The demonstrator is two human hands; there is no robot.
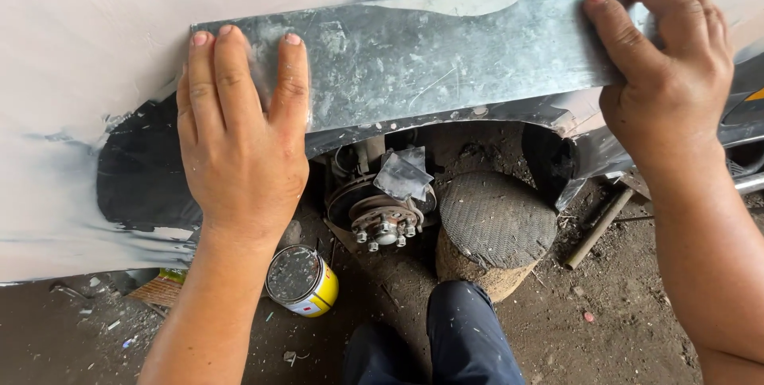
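Observation:
A long strip of bare grey sheet metal lies against the pale, filler-coated car body panel above the wheel arch. My left hand presses flat on the strip's left end, fingers together and pointing up. My right hand grips the strip's right end, thumb on the front and fingers curled over its top edge. Under the strip, the open wheel arch shows a rusty wheel hub with studs and no wheel.
A yellow and white tin can lies on the dirt floor below my left wrist. A round woven-topped stool stands by the hub. A metal rod lies on the ground at right. My dark-trousered knee is at bottom centre.

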